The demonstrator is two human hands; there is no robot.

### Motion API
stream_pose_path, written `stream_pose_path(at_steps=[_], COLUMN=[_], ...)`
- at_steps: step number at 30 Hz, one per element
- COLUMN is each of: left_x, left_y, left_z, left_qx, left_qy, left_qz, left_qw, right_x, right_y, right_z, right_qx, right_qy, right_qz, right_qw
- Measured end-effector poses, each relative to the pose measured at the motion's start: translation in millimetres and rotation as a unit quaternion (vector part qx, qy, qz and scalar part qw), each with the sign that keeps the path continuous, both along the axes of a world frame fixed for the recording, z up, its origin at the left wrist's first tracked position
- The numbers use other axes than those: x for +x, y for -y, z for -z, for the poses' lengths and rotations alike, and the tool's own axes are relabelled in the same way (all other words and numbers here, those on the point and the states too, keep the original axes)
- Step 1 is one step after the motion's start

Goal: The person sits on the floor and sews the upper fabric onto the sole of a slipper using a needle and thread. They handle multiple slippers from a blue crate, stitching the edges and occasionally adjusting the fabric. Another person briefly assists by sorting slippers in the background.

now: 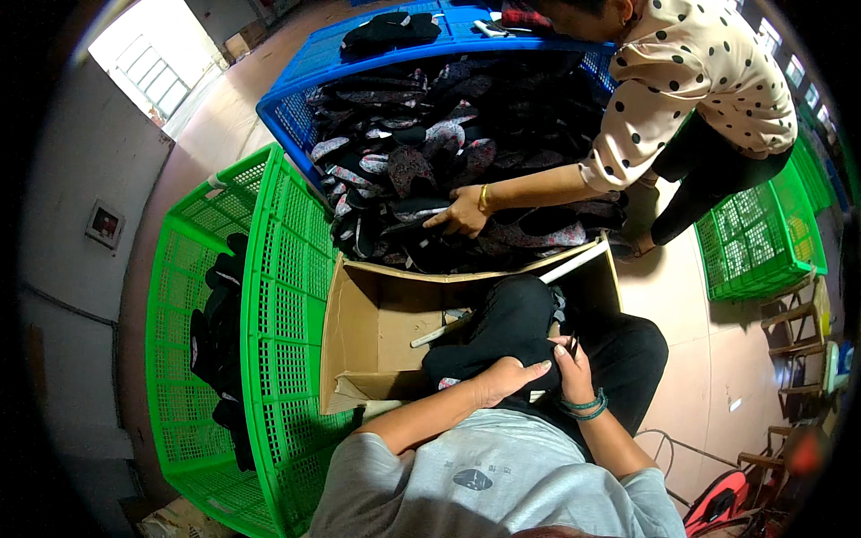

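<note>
My left hand (pixel 502 381) is closed on a black cloth shoe (pixel 462 357) with a bit of patterned lining showing near its lower edge. The shoe rests over my lap, partly covered by the hand. Close beside it, my right hand (pixel 577 375), with a teal bracelet at the wrist, grips a small dark pointed tool (pixel 573 344) that looks like thread snips. Both hands' thumbs lie near each other. In front of me a large blue crate (pixel 291 90) is heaped with black shoes with speckled linings (pixel 444 139).
A cardboard box (pixel 359 300) stands against my legs, with a white tube (pixel 574 263) across its corner. Green crates (pixel 291 296) stand at left, black shoes inside. Another person's hand (pixel 464 212) reaches into the shoe pile. A green crate (pixel 758 238) sits far right.
</note>
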State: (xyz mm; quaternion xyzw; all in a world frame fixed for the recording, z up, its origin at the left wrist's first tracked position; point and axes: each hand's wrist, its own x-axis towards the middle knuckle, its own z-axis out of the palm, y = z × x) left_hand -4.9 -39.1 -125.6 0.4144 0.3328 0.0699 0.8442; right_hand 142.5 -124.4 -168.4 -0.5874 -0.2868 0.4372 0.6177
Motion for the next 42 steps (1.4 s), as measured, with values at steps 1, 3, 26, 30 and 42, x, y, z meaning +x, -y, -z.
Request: stream_pose_path(at_steps=[1,3,26,30,42], left_x=[-1,-4,-73,-66,-71], left_y=[-3,-10,-26,-29,-52], left_z=[0,-5,24,-52,-12], left_qx=[0.035,0.106,0.028,-0.11,-0.077], left_qy=[-0.042,-0.125,-0.061,-0.13,-0.026], left_qz=[0.04,0.12,0.045,0.064,0.208], left_qw=[0.998,0.979,0.997,0.983,0.975], right_x=[0,2,74,79,104], right_y=[2,7,47,32,-17], right_z=[5,21,-19,-20,-64], right_qx=[-0.012,-0.036,0.06,0.046,0.026], right_qy=[-0.011,-0.033,-0.143,-0.141,0.151], right_qz=[0.003,0.008,0.033,0.071,-0.1], right_qw=[1.0,0.999,0.987,0.986,0.983])
